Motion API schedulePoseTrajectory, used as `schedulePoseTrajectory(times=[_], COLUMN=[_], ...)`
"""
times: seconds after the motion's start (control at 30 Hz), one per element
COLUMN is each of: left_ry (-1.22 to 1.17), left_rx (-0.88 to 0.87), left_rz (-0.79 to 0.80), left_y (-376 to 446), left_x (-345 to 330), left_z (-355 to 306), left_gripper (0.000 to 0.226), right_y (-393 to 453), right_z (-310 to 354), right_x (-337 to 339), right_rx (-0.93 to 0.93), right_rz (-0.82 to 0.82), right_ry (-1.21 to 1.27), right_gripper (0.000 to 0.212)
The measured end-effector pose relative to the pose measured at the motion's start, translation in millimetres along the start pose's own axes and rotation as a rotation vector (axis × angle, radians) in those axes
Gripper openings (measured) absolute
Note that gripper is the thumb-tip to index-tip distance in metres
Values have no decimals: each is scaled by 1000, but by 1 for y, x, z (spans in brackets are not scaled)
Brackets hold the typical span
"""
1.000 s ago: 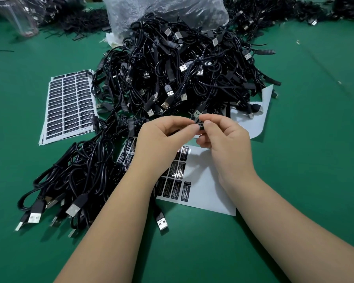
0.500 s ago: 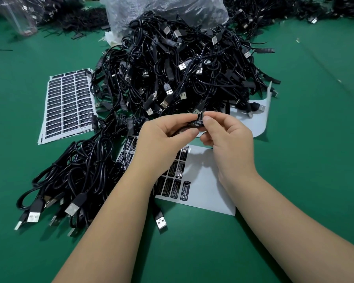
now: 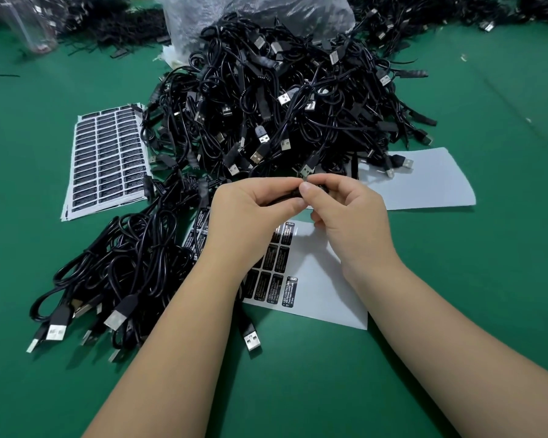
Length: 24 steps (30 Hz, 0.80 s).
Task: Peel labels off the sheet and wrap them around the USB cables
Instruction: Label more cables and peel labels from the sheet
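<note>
Green mat [image 3: 456, 358] covers the whole bench. Far left: clear plastic container [image 3: 29, 26]. Left: full label sheet [image 3: 108, 159] lying flat, edge touching a small cable bundle [image 3: 114, 273] with plugs toward the near edge. Centre: large heap of black USB cables [image 3: 298, 99], plastic bag [image 3: 253, 11] behind it. Left hand [image 3: 250, 210] and right hand [image 3: 348, 213] meet fingertip to fingertip, both pinching one black cable [image 3: 293, 193] above a partly used label sheet [image 3: 323, 289]. Right: bare backing sheet [image 3: 431, 181].
</note>
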<state>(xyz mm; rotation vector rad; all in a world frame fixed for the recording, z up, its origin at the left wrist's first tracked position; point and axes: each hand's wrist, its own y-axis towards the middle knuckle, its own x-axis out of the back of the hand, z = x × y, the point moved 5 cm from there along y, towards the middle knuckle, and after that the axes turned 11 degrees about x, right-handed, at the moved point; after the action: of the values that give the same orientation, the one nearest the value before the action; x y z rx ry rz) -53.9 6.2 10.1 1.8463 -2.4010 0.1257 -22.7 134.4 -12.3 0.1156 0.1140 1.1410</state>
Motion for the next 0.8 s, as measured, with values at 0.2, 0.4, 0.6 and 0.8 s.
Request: schedulePoseTrajectory(times=[0.2, 0.4, 0.6, 0.8], left_ry=[-7, -18, 10, 122], left_rx=[59, 79, 40, 27], left_rz=[4, -35, -31, -66], left_y=[2, 5, 4, 3], left_x=[-2, 3, 0, -1], left_z=[3, 7, 7, 8], left_gripper=[24, 18, 21, 25], right_y=[0, 0, -1, 4], right_z=[-1, -1, -1, -7], right_x=[2, 3, -1, -1], right_rx=[-25, -76, -45, -33], right_rz=[-92, -107, -37, -25], right_ry=[39, 156, 106, 47], right_gripper=[14, 22, 13, 18])
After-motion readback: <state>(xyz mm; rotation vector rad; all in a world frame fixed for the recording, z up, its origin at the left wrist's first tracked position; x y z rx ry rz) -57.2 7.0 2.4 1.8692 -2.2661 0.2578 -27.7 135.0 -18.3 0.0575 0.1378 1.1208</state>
